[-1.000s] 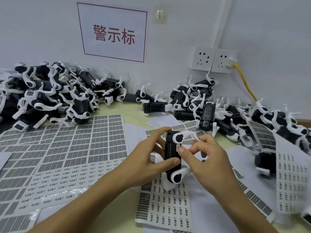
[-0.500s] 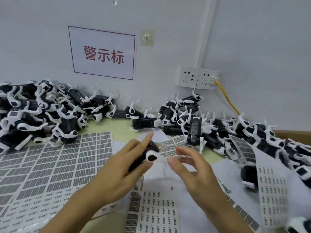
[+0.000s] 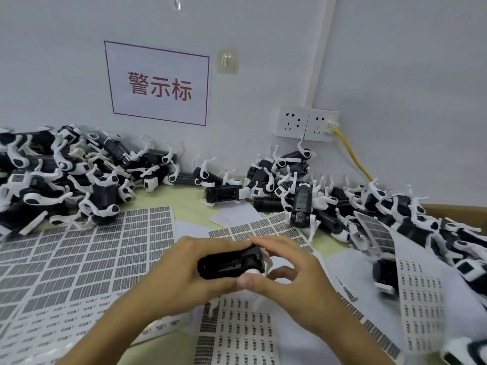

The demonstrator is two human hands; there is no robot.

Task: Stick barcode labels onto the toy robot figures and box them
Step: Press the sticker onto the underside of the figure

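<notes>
A black toy robot figure (image 3: pixel 226 264) with white legs lies on its side above the label sheets. My left hand (image 3: pixel 184 270) grips it from the left, thumb under and fingers over its body. My right hand (image 3: pixel 292 283) pinches the figure's right end between thumb and forefinger. Sheets of barcode labels (image 3: pixel 87 259) cover the table to the left, and a sheet of small labels (image 3: pixel 234 335) lies under my hands. I cannot see a label on the held figure.
Heaps of black-and-white robot figures sit along the wall at the left (image 3: pixel 66 177) and at the right (image 3: pixel 382 212). A curled label sheet (image 3: pixel 421 291) hangs at the right. A cardboard box edge (image 3: pixel 458 209) shows far right. A yellow cable (image 3: pixel 353 156) runs from the wall socket.
The figure was upright, then my left hand alone tipped it over. It now lies sideways, and my right hand has come back to pinch its right end. My view has tilted up.
</notes>
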